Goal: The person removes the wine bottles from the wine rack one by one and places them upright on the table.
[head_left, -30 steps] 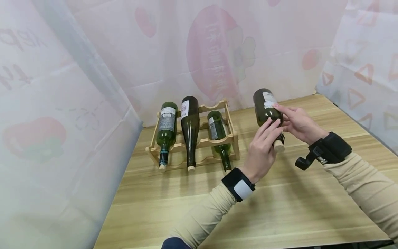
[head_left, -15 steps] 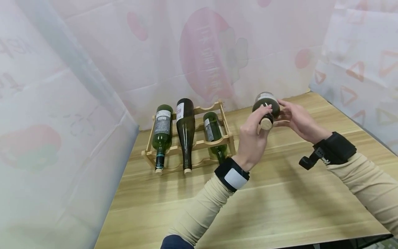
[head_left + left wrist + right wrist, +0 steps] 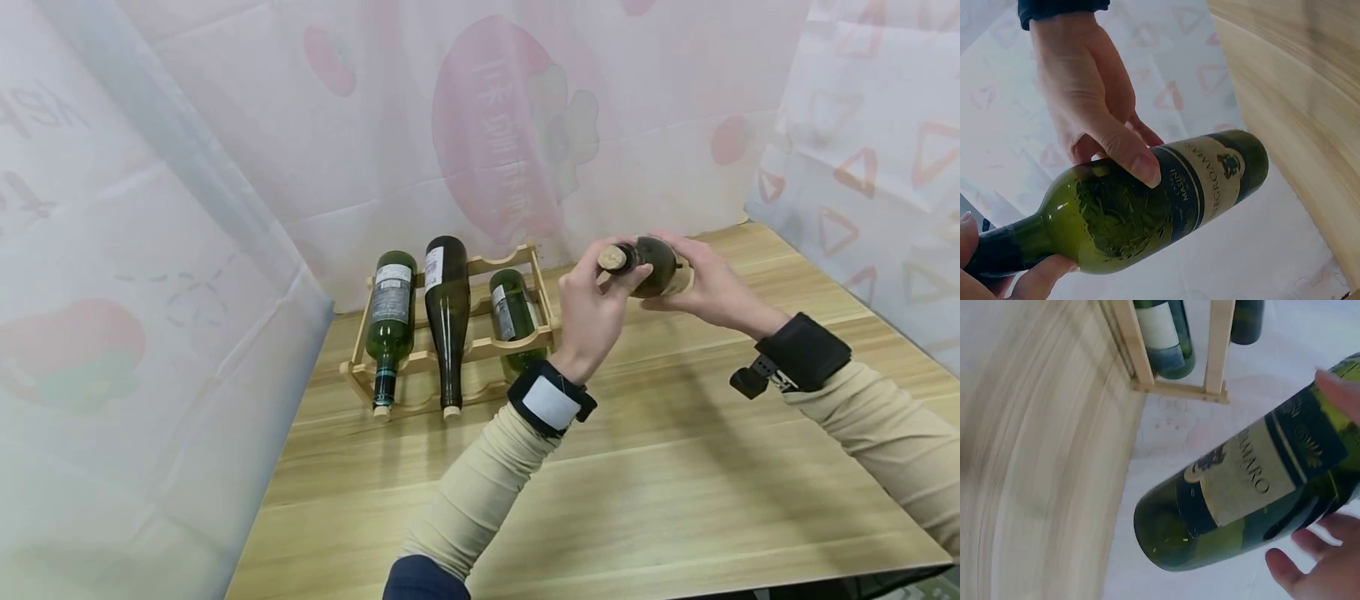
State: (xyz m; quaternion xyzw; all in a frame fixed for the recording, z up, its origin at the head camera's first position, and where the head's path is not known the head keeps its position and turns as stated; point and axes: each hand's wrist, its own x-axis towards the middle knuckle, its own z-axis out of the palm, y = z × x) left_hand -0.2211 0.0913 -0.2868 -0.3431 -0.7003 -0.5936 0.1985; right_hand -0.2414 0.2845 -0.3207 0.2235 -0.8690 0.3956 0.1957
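Note:
A green glass wine bottle (image 3: 657, 268) with a cork stopper (image 3: 612, 258) is held above the table, its corked end toward the head camera and tipped left. My left hand (image 3: 592, 315) grips its neck, which the left wrist view shows between thumb and fingers. My right hand (image 3: 708, 287) holds the body, thumb on one side and fingers on the other. In the right wrist view the bottle's beige and dark label (image 3: 1250, 478) faces the camera, with several fingers of the right hand (image 3: 1329, 569) at its lower side.
Left of the hands, a wooden wine rack (image 3: 542, 287) stands on the table (image 3: 465, 492). Three corked bottles lie in it: a green one (image 3: 392, 312), a dark one (image 3: 447, 308) and another green one (image 3: 513, 308), its neck hidden behind the left wrist. Printed curtains enclose the back and sides.
The bottle has turned so its neck, earlier pointing toward the camera and downward, now points left. My left hand has moved from the bottle's body onto the neck; the rack's bottles have stayed put.

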